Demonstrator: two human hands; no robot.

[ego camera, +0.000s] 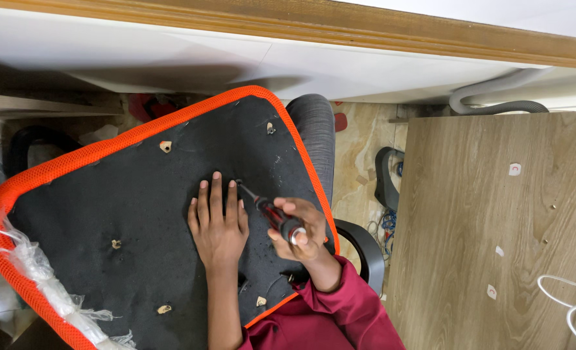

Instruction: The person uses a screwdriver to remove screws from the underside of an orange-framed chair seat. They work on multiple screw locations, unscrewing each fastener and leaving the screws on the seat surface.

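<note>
Firmly, the left hand (218, 223) lies flat on the upturned chair seat (126, 214); the right hand (299, 228) grips a screwdriver (266, 212), tip on the seat's black underside; keeping it square should prevent slipping.

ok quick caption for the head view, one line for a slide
Left hand flat on the black underside of an orange-edged chair seat while the right hand holds a screwdriver tip-down on it.

We note a white wall (301, 58) with wooden trim (366, 32), marbled beige floor (359, 149), a wood-grain board (482, 227), and a grey hose (495, 97).
</note>
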